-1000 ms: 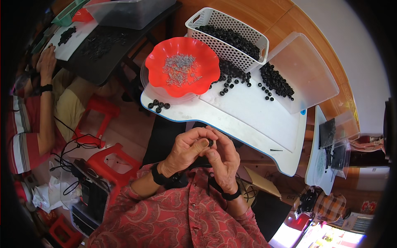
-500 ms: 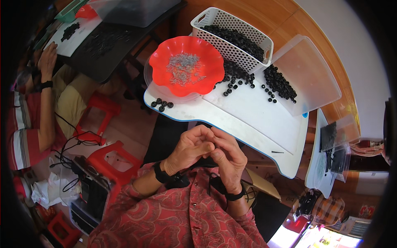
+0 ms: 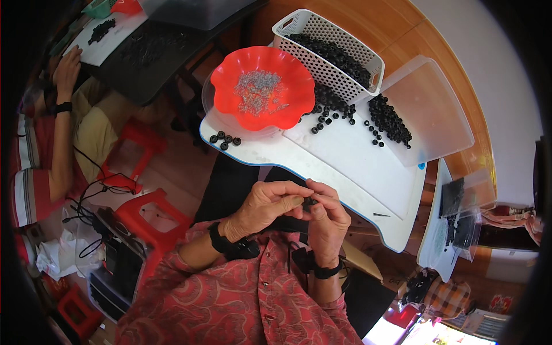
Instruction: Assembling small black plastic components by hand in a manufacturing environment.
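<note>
My left hand [image 3: 269, 205] and my right hand [image 3: 326, 224] meet above my lap, close to the front edge of the white table [image 3: 356, 172]. Between their fingertips is a small black round piece [image 3: 309, 202], partly covered by the fingers. Both hands are closed in a pinch around it. Ahead of them, a red wavy-rimmed bowl [image 3: 224, 98] holds many tiny clear or silvery bits [image 3: 259, 89]. Several black round pieces [image 3: 225, 140] lie left of the bowl's front, near the table edge.
A white perforated basket [image 3: 322, 60] full of black pieces stands behind the bowl. More spill around it and beside a clear plastic bin [image 3: 431, 109]. A thin dark tool [image 3: 380, 215] lies at the table's right front. Another person's hand [image 3: 68, 70] rests at the left table.
My hands have shifted slightly right and opened up a little, so the black piece now shows between the fingertips. The whole view has tilted slightly.
</note>
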A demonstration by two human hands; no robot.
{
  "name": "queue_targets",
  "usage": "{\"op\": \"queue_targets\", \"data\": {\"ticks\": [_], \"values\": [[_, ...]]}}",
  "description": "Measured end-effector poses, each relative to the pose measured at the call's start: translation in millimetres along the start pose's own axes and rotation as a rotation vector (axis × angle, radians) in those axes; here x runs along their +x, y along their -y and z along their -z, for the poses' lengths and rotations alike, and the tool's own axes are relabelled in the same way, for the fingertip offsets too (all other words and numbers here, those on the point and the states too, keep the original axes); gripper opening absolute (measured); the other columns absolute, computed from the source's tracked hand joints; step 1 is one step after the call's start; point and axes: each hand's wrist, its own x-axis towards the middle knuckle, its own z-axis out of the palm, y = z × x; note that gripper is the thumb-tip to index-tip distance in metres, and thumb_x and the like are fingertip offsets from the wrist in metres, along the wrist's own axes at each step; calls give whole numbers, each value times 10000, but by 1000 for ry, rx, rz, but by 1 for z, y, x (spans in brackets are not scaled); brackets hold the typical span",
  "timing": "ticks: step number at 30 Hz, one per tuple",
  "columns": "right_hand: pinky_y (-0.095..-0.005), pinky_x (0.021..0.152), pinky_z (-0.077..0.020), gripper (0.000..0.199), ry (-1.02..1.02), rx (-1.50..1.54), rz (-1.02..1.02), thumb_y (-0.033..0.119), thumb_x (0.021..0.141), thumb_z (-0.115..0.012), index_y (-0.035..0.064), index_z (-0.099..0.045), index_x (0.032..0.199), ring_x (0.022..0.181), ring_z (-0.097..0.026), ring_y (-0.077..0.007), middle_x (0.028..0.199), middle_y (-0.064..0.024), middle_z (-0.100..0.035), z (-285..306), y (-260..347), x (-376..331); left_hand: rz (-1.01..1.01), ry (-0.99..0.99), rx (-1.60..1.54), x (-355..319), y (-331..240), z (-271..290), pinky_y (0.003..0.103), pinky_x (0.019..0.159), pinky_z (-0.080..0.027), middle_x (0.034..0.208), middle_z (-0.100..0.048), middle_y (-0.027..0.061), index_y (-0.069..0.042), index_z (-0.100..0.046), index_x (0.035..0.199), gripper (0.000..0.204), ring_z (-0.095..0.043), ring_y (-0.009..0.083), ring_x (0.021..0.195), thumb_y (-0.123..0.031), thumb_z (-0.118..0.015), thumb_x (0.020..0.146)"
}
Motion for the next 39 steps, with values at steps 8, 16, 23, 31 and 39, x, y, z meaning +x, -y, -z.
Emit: {"op": "queue_targets", "data": {"ticks": [8,16,23,31,39], "values": [[-255,809,-455,157,-70,-79,-59,-8,848,-713,-5,-712,1005,915,-558,-137,991,-65,-595,7,3,-3,47,-41,-33,1,-5,-6,269,758,-576,910,-679,96,51,-629,1162,222,-673,141,812,-35,-591,961],[-241,795,-456,157,-57,-160,-89,-13,857,-708,-6,-701,1014,895,-567,-115,973,-47,-609,5,8,-2,57,-41,-157,2,0,0,303,755,-600,888,-671,109,58,-612,1163,241,-691,176,800,-65,-608,956],[-244,792,-463,127,-76,-436,2,28,900,-675,0,-693,1023,891,-575,-118,972,-50,-615,-3,14,-3,73,-34,-177,2,0,3,319,773,-599,897,-669,108,54,-602,1196,266,-683,168,796,-66,-603,959],[-254,786,-474,90,-164,-357,-22,28,932,-628,-13,-669,1000,882,-586,-127,974,-62,-617,-10,12,-4,99,23,-392,5,5,5,419,824,-607,965,-658,130,68,-580,1224,298,-643,140,797,-82,-593,967],[-273,757,-478,87,-185,-730,137,10,911,-639,-7,-669,991,865,-598,-162,953,-84,-623,16,-9,27,116,-60,-405,7,6,8,430,833,-603,1008,-666,150,57,-593,1196,262,-643,127,782,-69,-584,966]]}}
